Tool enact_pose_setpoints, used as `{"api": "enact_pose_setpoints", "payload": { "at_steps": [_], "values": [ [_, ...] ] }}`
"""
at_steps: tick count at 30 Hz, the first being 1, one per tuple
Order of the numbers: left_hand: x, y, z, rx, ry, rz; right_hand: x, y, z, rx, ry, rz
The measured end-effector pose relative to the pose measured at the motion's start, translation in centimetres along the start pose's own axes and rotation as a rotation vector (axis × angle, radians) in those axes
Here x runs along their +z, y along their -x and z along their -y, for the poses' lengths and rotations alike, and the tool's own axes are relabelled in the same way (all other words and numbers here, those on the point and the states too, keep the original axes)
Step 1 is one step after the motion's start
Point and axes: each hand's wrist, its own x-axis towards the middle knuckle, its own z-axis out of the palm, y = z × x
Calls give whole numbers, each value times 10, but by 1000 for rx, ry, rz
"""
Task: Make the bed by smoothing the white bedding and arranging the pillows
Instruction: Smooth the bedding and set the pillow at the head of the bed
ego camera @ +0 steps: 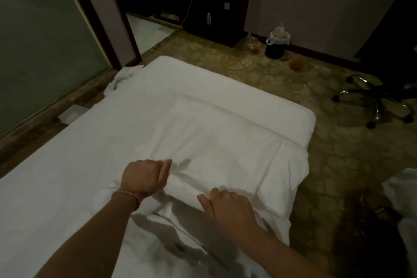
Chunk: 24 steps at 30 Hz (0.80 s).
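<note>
Two hands work at the near edge of a folded white layer on the bed, described here from left to right. At far left a frosted glass panel (pixel 40 36) stands behind a dark frame, with a crumpled corner of sheet (pixel 123 79) hanging off the mattress beside it. The white bedding (pixel 94 133) covers the mattress and lies mostly flat on this side. The left hand (pixel 144 179), a thin bracelet (pixel 128 194) at its wrist, has its fingers curled inward and its thumb alongside them, pinching a ridge of cloth. This grip probably serves to draw the edge taut. Between the hands the fabric rises in a wrinkled fold (pixel 191 184). The right hand (pixel 230 207) lies knuckles up on the same edge, fingers bent down into the cloth; whether they clasp it or only press it cannot be told, as the fingertips are hidden. Beyond the hands, a rectangular raised area (pixel 225 128) may be a pillow or a folded quilt; the dim light leaves this unclear. On the carpet further right lie a yellow cable (pixel 228 61), a lined waste bin (pixel 276 44) and the base of an office chair (pixel 379 99). A white shape (pixel 404 205) at the right border is cut off and cannot be identified.
</note>
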Motion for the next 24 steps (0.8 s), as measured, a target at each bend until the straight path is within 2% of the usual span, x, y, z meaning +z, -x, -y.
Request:
{"api": "enact_pose_setpoints", "payload": {
  "at_steps": [2,4,7,8,11,14,16,18,22,24],
  "values": [
    [20,21,2,52,-16,29,20,19,4,-8,29,2],
    [42,35,0,90,-12,72,39,32,5,1,22,84],
    [68,43,-4,62,-44,153,67,39,-6,56,3,413],
    [71,39,-5,54,-58,164,75,39,-10,27,16,455],
    [61,8,-8,37,-47,126,64,30,-20,-138,34,483],
    [46,-32,-5,-175,42,-21,38,11,-34,-166,-123,408],
    [43,-53,-1,-262,41,-8,37,-5,-50,91,-176,158],
    [47,-67,-2,-339,23,95,32,-22,-61,394,-193,73],
    [61,-82,-17,-435,-2,239,37,-45,-68,562,-176,296],
    [75,-80,-21,-464,-13,265,54,-43,-76,588,-171,335]
  ]
}}
